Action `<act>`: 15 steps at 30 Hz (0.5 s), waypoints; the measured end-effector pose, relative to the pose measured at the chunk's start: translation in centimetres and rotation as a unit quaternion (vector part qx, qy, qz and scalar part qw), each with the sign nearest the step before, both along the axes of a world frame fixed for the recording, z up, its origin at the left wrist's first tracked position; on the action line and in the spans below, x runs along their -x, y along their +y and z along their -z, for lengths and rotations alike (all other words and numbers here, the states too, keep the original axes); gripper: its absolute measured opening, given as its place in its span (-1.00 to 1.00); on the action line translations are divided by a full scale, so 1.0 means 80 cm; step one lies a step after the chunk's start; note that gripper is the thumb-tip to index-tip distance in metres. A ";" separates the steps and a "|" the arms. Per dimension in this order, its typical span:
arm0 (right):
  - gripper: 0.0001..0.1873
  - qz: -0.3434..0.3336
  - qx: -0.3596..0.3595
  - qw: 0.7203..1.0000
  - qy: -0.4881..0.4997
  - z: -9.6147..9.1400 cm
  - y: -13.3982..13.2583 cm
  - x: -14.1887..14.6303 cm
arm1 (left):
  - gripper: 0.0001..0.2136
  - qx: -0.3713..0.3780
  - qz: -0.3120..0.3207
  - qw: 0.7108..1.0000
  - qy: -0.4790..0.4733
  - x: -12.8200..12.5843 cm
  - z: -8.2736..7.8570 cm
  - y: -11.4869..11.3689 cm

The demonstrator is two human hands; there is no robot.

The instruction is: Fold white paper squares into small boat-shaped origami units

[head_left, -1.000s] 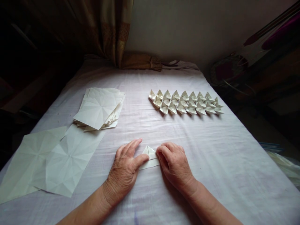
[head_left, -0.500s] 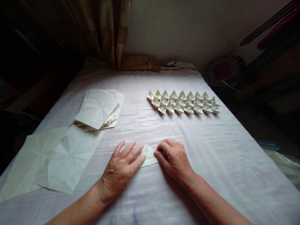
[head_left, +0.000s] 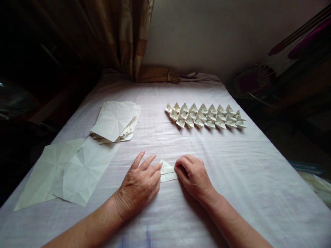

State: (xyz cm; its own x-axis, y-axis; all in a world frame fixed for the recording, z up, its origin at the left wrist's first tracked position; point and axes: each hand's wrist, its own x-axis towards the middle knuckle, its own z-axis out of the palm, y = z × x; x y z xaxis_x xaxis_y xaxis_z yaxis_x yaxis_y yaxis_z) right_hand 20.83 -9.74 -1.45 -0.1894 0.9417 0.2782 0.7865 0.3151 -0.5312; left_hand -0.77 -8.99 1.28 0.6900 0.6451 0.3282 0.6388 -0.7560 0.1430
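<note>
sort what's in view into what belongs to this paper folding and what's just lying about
Likely part of the folding:
small white folded paper piece, touched by the left hand and right hand
stack of creased white paper sheets
two overlapping creased pale paper sheets
rows of pointed white folded-paper shapes

Probably just there:
brown-gold patterned fabric curtain
brown fringed cloth

From the folded paper (head_left: 168, 175), I see a bare lane of bedsheet (head_left: 152, 120) running out at 12 o'clock to the bunched brown cloth (head_left: 156, 74). The stack (head_left: 116, 120) blocks 10; the left hand (head_left: 141, 182) bars 9, loose sheets (head_left: 86, 168) beyond. Pointed paper pieces (head_left: 204, 117) crowd 1. Past the right hand (head_left: 194, 175), 3 lies open.
</note>
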 end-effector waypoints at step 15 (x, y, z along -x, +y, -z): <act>-0.88 -0.004 -0.014 1.000 -0.027 -0.002 0.000 0.000 | -0.73 0.006 0.017 1.000 0.010 0.026 0.009 -0.006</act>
State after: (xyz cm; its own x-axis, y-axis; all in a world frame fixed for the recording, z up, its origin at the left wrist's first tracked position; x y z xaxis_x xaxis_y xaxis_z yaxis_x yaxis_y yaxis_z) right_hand 20.86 -9.77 -1.29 -0.2127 0.9318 0.2942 0.8107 0.3364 -0.4792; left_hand -2.83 -9.46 0.54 0.7181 0.6248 0.3065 0.6152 -0.7758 0.1403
